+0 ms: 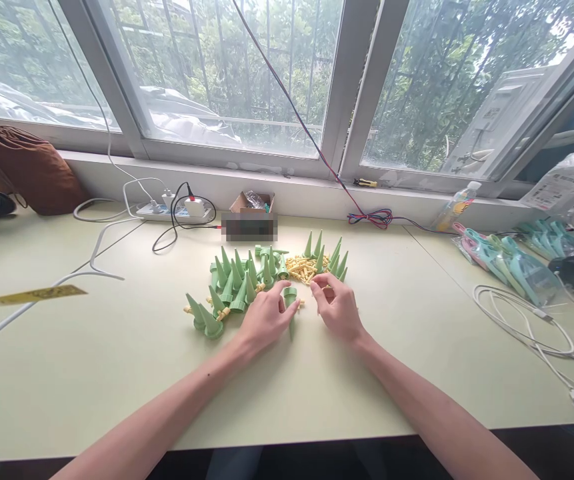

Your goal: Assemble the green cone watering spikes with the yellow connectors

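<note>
My left hand (269,312) is closed around a green plastic watering spike (291,295), its wide end up and its point down, with a small yellow piece sticking out at the right. Close by on the right, my right hand (337,307) has thumb and fingertips pinched at the front of a heap of small yellow valve pieces (303,267); whether anything sits in the pinch is too small to see. Many green spikes (237,270) stand and lie left of the heap, several with yellow pieces attached (221,315). More upright spikes (337,253) stand behind my right hand.
At the back are a small cardboard box (251,202), a power strip (177,212) with cables and a coiled red-blue wire (371,218). Bagged pastel clips (511,260) and a white cable (521,327) lie at right. A brown pouch (29,170) rests at far left.
</note>
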